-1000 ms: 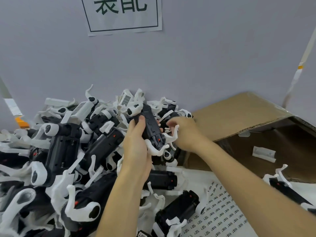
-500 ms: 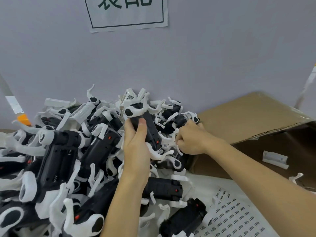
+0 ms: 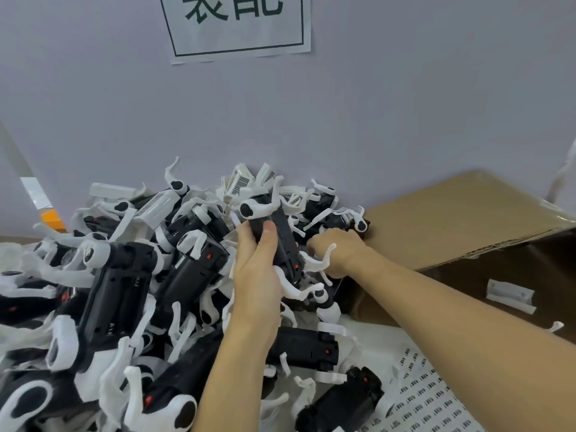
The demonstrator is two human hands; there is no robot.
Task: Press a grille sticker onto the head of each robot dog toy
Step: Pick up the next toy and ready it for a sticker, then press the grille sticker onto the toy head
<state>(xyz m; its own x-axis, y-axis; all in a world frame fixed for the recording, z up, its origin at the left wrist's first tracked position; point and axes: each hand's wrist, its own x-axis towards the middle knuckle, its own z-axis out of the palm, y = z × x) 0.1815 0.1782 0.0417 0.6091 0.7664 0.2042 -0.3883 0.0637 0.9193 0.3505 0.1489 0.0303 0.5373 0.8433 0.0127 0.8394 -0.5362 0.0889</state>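
Observation:
A big heap of black robot dog toys (image 3: pixel 118 294) with white legs covers the left and middle of the table. My left hand (image 3: pixel 255 275) grips one black robot dog (image 3: pixel 282 241) atop the heap, thumb on its body. My right hand (image 3: pixel 339 254) lies just right of that toy with fingers curled into the pile; a white leg crosses in front of it and hides what the fingers hold. A sheet of grille stickers (image 3: pixel 433 397) lies at the lower right.
An open cardboard box (image 3: pixel 461 219) stands at the right, with a white part (image 3: pixel 511 294) inside. A grey wall with a paper sign (image 3: pixel 240 26) rises right behind the heap. More dogs (image 3: pixel 343 400) lie near the sticker sheet.
The held dog has risen slightly toward the top of the heap in my left hand. My right hand has slid right and deeper into the pile. The view has shifted right.

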